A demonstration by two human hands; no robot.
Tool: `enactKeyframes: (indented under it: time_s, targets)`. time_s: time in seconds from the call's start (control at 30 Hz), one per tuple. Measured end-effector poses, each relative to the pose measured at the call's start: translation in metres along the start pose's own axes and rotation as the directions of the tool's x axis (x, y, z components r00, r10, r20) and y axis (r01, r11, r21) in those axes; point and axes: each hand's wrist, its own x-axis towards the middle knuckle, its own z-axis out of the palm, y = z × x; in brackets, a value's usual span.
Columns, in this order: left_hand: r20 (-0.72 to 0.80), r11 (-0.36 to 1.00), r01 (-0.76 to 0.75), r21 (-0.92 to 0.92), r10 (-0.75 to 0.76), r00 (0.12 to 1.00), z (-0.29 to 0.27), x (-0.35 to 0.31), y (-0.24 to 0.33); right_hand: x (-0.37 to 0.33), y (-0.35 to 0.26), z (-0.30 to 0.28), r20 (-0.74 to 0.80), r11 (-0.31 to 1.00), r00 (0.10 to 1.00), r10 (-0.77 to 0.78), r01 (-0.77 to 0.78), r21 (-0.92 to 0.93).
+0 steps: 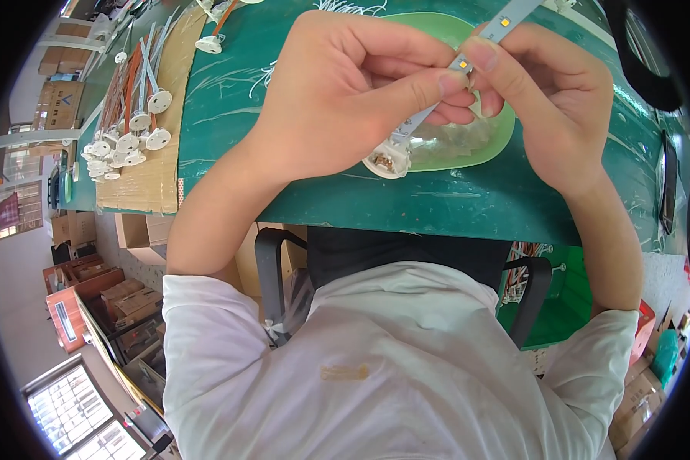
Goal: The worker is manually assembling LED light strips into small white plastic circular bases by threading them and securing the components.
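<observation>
My left hand [353, 92] and my right hand [548, 100] meet over a light green bowl [492, 149], both pinching one narrow LED strip [506, 23]. The strip runs slantwise, from a round white end piece [387, 159] low on the left up past the top edge. Small yellow LEDs show along it. Left thumb and fingers close on it near one LED; the right thumb presses it just above. Whether something small also sits between the fingertips I cannot make out. Clear plastic pieces lie in the bowl, partly hidden by my hands.
Strips with round white ends [126, 142] lie piled on a cardboard sheet [149, 192] at the left of the green table [345, 203]. Another white end piece [208, 44] lies farther back. A dark flat object [668, 184] rests at the right edge. Below stands a green crate [563, 307].
</observation>
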Motion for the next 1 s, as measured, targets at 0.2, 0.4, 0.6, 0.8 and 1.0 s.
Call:
enactKeyframes:
  time_s: [0.2,0.4,0.6,0.8,1.0]
  targets:
    - [0.035,0.996,-0.058,-0.067,0.06,0.998,0.001,0.0,-0.001,0.0,0.002,-0.002,0.003,1.0,1.0,-0.013,0.013,-0.009]
    - [0.566,0.599,-0.797,0.077,0.632,0.529,-0.027,0.034,-0.044,0.001,0.002,-0.001,-0.05,1.0,0.999,-0.008,0.009,0.006]
    - [0.0,0.998,-0.032,-0.048,0.032,0.999,0.001,0.001,-0.002,0.0,0.001,0.001,-0.018,0.999,0.999,-0.049,0.049,-0.023]
    - [0.046,0.998,-0.06,-0.03,0.062,0.997,-0.001,-0.001,0.002,0.0,0.0,0.001,-0.006,1.0,1.0,-0.022,0.022,-0.017]
    - [0.526,0.682,-0.731,0.017,0.615,0.587,-0.027,0.028,-0.015,0.001,0.002,-0.002,0.005,0.999,0.999,-0.044,0.044,0.001]
